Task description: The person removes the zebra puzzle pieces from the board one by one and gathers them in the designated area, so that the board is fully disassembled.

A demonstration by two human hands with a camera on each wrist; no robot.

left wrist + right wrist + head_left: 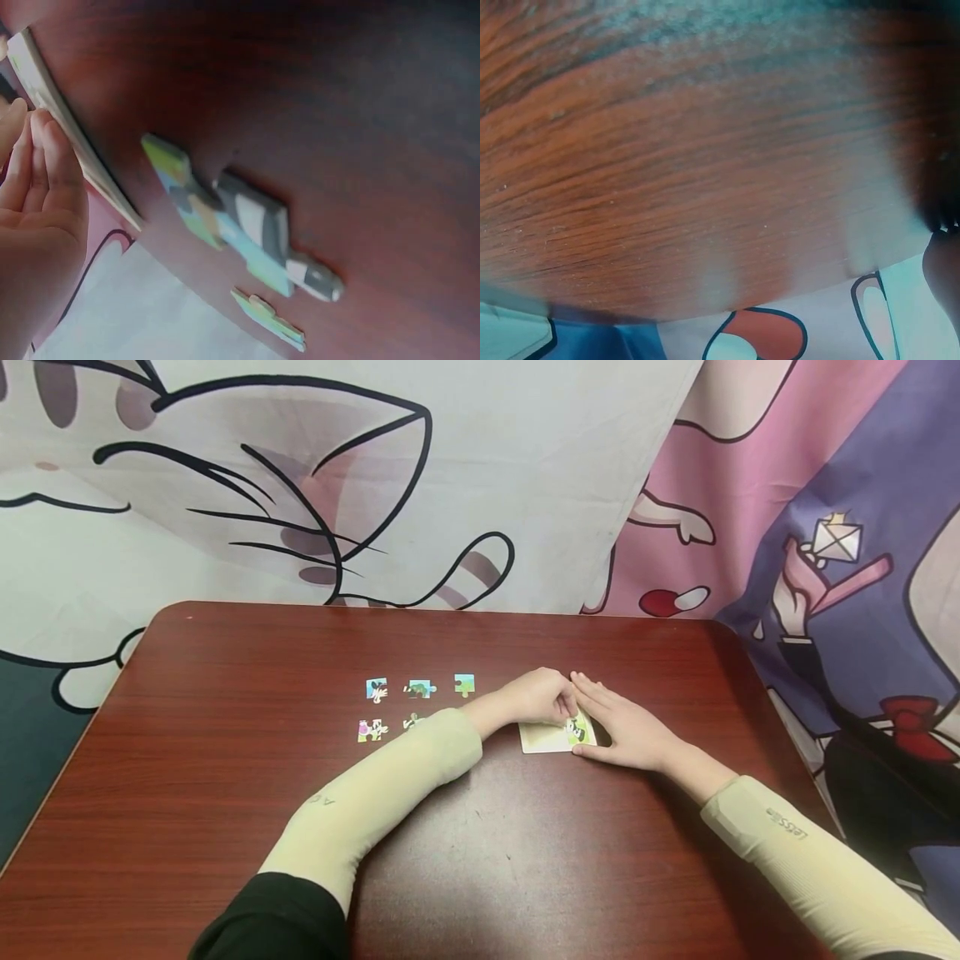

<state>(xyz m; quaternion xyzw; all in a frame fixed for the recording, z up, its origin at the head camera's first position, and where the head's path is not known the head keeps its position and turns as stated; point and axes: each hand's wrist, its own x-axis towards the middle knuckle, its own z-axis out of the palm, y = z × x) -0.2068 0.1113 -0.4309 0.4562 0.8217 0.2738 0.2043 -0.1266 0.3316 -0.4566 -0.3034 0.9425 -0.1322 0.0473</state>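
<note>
A pale puzzle board (542,741) lies flat on the table, with a picture piece (579,732) at its right end. Over the board, my left hand (536,695) has curled fingers whose tips pinch at a puzzle piece there, mostly hidden by the hand. In the left wrist view the left hand (46,176) is beside the board's edge (75,142). My right hand (630,727) rests at the board's right end, fingers straight along the far corner, thumb touching the near corner. The right wrist view shows only a bit of that hand (943,274).
Loose puzzle pieces lie left of the board: an upper row holding a character piece (377,690), a green-blue piece (421,689) and a sky piece (464,684), and a lower row with a pink-white piece (372,730) and another (412,722) partly behind my left sleeve. Printed curtains hang behind the table (247,652).
</note>
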